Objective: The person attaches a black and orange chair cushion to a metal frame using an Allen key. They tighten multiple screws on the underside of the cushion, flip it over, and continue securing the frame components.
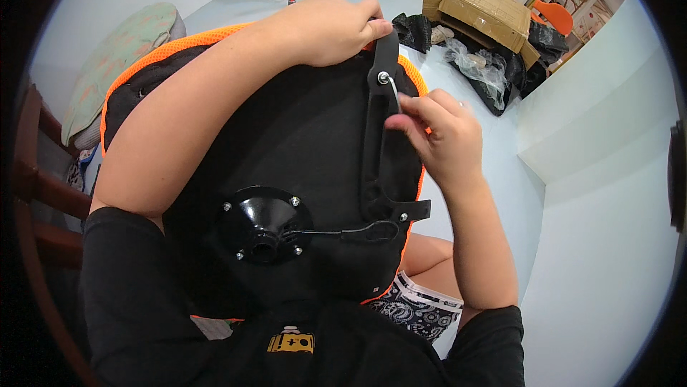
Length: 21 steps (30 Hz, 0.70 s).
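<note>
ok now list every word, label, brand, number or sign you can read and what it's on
No text is readable.
Black shirt: yellow print, its dark marks too small to read.
Cardboard box: any markings too small and blurred.
Black bracket and hex key: no lettering can be made out.

Up top they wore a black T-shirt [379, 351], matching short sleeves [118, 262] hung loose, a small, dark-marked yellow print [292, 343] popped out front, and below came paisley shorts [416, 315], white swirls on dark, white bands edged the hem [434, 293]
</note>
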Each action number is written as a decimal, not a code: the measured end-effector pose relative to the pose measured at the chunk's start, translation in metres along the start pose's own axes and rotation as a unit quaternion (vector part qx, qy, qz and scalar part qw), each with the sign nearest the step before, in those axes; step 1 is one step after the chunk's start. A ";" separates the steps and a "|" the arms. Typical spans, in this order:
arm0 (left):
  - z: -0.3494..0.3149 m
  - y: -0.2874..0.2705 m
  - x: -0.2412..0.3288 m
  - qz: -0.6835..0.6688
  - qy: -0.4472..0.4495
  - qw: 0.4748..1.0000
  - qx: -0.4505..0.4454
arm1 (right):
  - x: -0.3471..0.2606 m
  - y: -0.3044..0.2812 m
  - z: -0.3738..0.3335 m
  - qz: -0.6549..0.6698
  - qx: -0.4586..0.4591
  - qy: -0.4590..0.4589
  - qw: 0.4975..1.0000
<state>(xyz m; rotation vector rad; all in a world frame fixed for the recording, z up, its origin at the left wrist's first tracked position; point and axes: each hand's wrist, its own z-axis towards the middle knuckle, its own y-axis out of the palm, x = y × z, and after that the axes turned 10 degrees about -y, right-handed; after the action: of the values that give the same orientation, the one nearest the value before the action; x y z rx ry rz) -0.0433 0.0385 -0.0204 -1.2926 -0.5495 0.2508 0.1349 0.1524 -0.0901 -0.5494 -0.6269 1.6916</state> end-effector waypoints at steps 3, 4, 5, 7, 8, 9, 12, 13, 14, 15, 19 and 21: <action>0.004 -0.007 -0.003 0.009 0.034 0.999 -0.023 | 0.010 -0.010 0.018 -0.002 -0.056 -0.096 0.994; 0.010 -0.009 -0.007 0.022 0.063 0.997 -0.030 | 0.011 -0.010 0.025 -0.001 -0.052 -0.102 0.993; 0.016 -0.013 -0.010 0.034 0.091 0.995 -0.038 | 0.012 -0.008 0.032 0.001 -0.047 -0.109 0.993; 0.030 -0.024 -0.020 0.008 0.134 0.985 -0.106 | 0.010 0.004 0.047 0.042 0.014 -0.107 0.993; 0.036 -0.028 -0.026 -0.022 0.165 0.978 -0.127 | 0.008 0.009 0.055 0.061 0.045 -0.106 0.991; 0.043 -0.025 -0.038 -0.050 0.189 0.971 -0.135 | 0.008 0.016 0.062 0.077 0.097 -0.079 0.989; 0.033 -0.037 -0.020 0.017 0.107 0.977 -0.185 | 0.006 0.018 0.055 0.124 0.099 -0.001 0.987; 0.021 -0.036 -0.016 0.017 0.096 0.984 -0.152 | 0.006 0.020 0.052 0.119 0.110 -0.001 0.987; 0.017 -0.034 -0.015 0.020 0.083 0.985 -0.147 | 0.006 0.023 0.048 0.113 0.121 -0.001 0.986; 0.015 -0.033 -0.013 0.022 0.070 0.987 -0.143 | 0.008 0.025 0.044 0.105 0.131 0.000 0.986; -0.003 -0.020 -0.030 0.051 0.084 0.995 -0.032 | 0.003 0.018 0.027 0.073 0.130 0.028 0.988; -0.004 -0.008 -0.043 0.058 0.148 0.986 0.044 | -0.006 0.018 0.015 0.079 0.115 0.075 0.987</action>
<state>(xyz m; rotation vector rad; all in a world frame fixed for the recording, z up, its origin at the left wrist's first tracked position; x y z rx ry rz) -0.0786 0.0131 -0.0235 -1.2487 -0.2085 0.1730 0.1136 0.1415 -0.0909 -0.5649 -0.2794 1.8218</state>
